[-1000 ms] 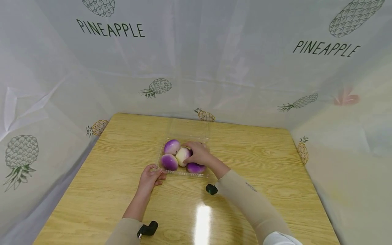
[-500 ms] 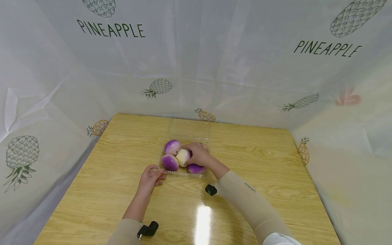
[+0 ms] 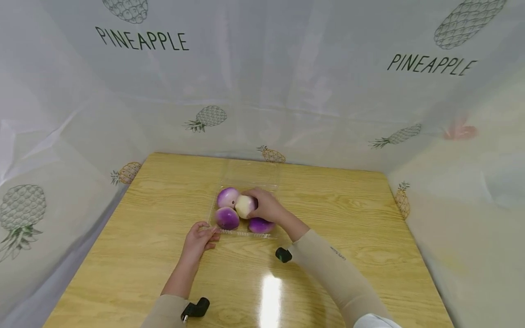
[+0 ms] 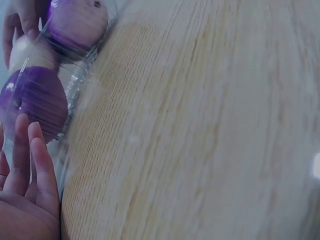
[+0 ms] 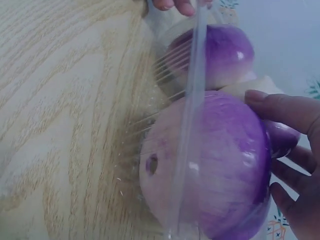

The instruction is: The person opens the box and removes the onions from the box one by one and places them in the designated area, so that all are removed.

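A cream-and-purple round vegetable (image 3: 244, 208) is gripped by the curled fingers (image 5: 287, 107) of the right hand (image 3: 269, 207) inside a clear plastic box (image 3: 246, 233); whether it is raised off the bottom cannot be told. By the left hand (image 3: 198, 239), its fingers loosely extended and holding no vegetable, the box's near left corner is touched. On the left of the box, two more are seen, a purple-and-white vegetable (image 3: 227, 197) at the back and a deep purple vegetable (image 3: 227, 219) in front; at the near right, another purple vegetable (image 3: 261, 226) is partly covered by the right hand. The transparent lid (image 3: 251, 172) is folded open on the far side, flat over the wood-grain counter (image 3: 336, 205). Both forearms are covered by beige sleeves (image 3: 332, 269). The scene is enclosed by a pale cloth (image 3: 287, 91), printed with pineapples and the word "PINEAPPLE."
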Demonstrator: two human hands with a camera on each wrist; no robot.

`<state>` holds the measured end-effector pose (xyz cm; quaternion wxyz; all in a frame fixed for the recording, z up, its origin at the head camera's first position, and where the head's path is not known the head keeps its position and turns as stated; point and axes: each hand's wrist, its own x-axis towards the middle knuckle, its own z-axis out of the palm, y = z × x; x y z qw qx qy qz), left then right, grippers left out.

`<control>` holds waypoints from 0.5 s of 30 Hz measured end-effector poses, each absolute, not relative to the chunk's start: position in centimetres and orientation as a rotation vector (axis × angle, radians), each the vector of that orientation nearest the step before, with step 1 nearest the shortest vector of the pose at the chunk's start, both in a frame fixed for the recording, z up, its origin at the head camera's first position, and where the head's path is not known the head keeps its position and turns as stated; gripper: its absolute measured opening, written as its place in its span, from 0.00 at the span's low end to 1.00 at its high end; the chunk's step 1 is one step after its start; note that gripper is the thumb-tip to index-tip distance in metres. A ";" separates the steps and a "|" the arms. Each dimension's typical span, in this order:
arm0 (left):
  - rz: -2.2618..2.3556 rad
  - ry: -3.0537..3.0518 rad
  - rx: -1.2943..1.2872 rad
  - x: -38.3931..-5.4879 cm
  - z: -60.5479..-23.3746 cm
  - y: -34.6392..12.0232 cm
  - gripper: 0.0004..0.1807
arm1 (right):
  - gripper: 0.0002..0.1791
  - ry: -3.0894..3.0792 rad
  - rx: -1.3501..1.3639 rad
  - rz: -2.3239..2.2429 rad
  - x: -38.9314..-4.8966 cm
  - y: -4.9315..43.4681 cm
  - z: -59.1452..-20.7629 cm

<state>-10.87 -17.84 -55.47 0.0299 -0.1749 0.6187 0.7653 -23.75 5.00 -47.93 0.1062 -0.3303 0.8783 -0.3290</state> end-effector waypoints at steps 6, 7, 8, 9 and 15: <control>2.377 1.906 -0.532 -10.8 -55.4 -17.7 0.15 | 0.37 2.566 -0.884 -1.178 -23.3 6.2 -47.7; 2.383 1.902 -0.539 -10.7 -55.4 -17.7 0.15 | 0.37 2.568 -0.870 -1.213 -23.2 6.3 -47.7; 2.387 1.901 -0.543 -10.7 -55.4 -17.8 0.15 | 0.37 2.573 -0.858 -1.246 -23.2 6.5 -47.8; 2.390 1.901 -0.545 -10.6 -55.4 -17.8 0.15 | 0.38 2.575 -0.840 -1.287 -23.1 6.7 -47.8; 2.382 1.884 -0.542 -10.7 -55.4 -17.7 0.15 | 0.38 2.611 -0.676 -1.513 -22.6 8.0 -47.7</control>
